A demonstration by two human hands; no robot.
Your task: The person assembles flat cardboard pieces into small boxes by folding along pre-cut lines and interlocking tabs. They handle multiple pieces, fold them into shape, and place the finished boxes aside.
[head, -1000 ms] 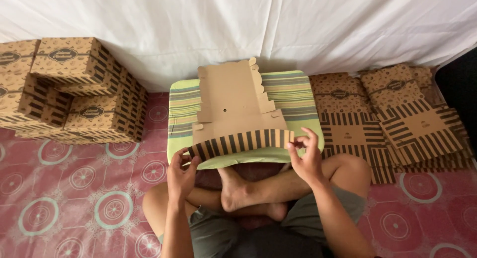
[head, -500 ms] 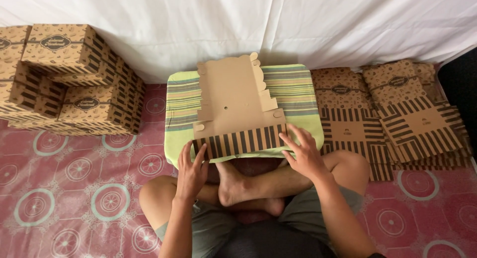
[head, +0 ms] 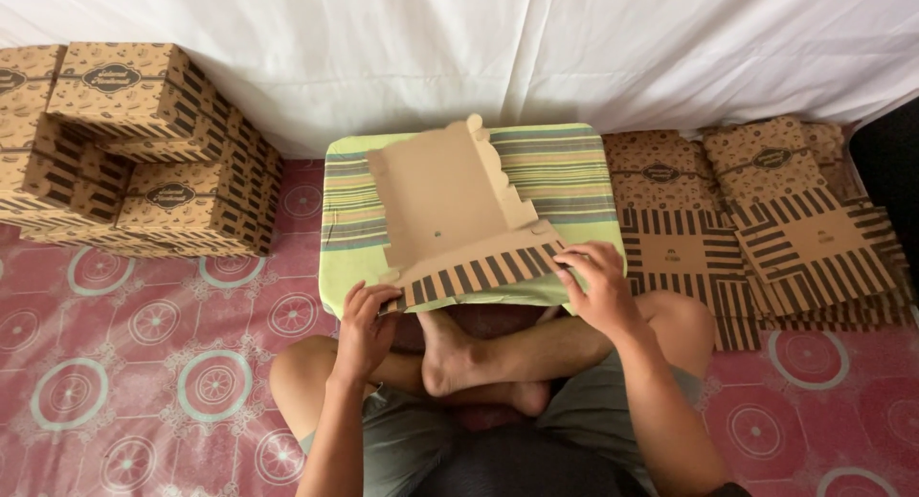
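A brown cardboard box blank (head: 450, 205) with a black-striped near flap lies partly folded on a low table with a green striped cloth (head: 565, 167). Its right side panel with a scalloped edge stands up. My left hand (head: 364, 329) grips the left end of the striped flap at the table's near edge. My right hand (head: 598, 286) presses on the flap's right end, fingers spread over it. I sit cross-legged on the floor with my feet under the table edge.
A stack of assembled brown patterned boxes (head: 124, 152) stands at the left against the white sheet (head: 479, 47). Several flat box blanks (head: 766, 219) lie piled at the right. The floor mat (head: 144, 363) is pink with circle patterns.
The striped near flap has been pushed down from upright towards the table edge. Both hands moved with it, and the box blank shifted slightly towards me.
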